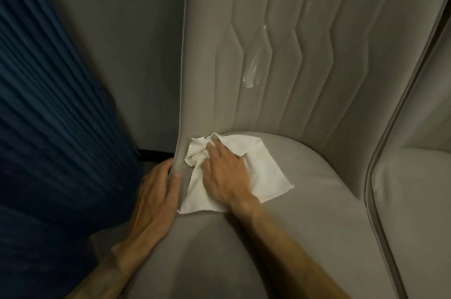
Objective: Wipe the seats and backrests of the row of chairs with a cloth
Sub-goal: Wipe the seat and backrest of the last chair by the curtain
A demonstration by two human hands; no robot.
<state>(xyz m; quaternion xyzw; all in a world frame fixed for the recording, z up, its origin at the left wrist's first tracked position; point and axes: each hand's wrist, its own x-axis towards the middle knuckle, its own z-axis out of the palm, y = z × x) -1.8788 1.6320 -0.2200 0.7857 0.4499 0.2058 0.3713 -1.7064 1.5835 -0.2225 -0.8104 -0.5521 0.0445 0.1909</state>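
One cloth (pixel 264 171) under flat right hand (pixel 225 173); left hand (pixel 156 197) grips chair (pixel 280 237); second chair (pixel 415 201) beside.

Dark blue pleated curtain (pixel 48 103) at left, next to plain grey-beige wall (pixel 122 42); thin black strip (pixel 152 152) at wall's bottom. Light's dim.

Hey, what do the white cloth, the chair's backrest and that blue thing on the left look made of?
Cloth: soft woven fabric, likely cotton or microfibre; it bunches and shows a hemmed edge. Backrest: smooth beige upholstery, probably faux leather; stitched channels, and wet streaks sit on its surface. Blue curtain: pleated matte textile, apparently.
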